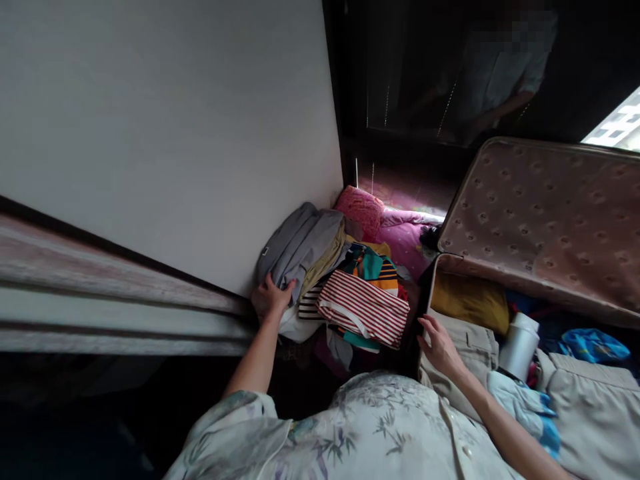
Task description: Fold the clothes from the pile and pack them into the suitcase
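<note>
My left hand [273, 295] is at the near end of a folded grey garment [295, 243], its thumb and forefinger apart on the cloth. The other fingers are partly hidden. This garment leans on a pile of clothes beside the white wall. To its right lie a red-and-white striped garment [364, 307] and, just behind, a green, orange and black striped one [375, 263]. Over the near left rim of an open suitcase [545, 220] rests my right hand [443, 347], fingers spread, next to folded beige trousers [467, 337].
Inside the suitcase are mustard cloth [470, 300], a silver-white bottle [520, 347], a blue bundle [595, 345] and light grey trousers [595, 407]. A pink cushion [359, 210] sits behind the pile. The white wall [175, 133] rises at left; a dark glossy panel [415, 73] reflects a person.
</note>
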`<state>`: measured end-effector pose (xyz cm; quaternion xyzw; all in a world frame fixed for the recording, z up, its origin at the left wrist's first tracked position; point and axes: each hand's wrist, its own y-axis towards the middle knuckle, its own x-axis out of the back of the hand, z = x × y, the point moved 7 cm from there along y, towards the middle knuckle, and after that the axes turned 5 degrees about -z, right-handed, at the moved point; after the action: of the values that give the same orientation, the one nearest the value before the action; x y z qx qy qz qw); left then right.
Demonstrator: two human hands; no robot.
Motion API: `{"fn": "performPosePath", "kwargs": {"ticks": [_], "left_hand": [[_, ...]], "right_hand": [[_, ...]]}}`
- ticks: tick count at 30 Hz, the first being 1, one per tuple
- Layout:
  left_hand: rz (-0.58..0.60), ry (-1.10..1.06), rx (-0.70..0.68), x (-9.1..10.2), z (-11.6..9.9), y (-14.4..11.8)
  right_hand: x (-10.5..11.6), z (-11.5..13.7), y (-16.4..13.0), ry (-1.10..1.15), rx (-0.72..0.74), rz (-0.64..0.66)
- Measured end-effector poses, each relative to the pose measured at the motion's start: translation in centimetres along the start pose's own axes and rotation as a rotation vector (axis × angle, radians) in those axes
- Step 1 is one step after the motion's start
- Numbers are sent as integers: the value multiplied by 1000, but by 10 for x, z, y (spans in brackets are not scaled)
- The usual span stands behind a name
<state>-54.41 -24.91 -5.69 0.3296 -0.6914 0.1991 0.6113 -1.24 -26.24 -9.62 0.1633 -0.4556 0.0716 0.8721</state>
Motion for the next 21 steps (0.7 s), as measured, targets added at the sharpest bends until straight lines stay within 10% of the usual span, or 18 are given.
{"fn": "performPosePath", "kwargs": {"ticks": [7,21], "left_hand": [[-128,-97,-17,19,-3,16],[144,-73,-219,-8,-74,94]], "right_hand": [[-8,22,24,14,56,27],[-22,57,38,138,59,269]]}}
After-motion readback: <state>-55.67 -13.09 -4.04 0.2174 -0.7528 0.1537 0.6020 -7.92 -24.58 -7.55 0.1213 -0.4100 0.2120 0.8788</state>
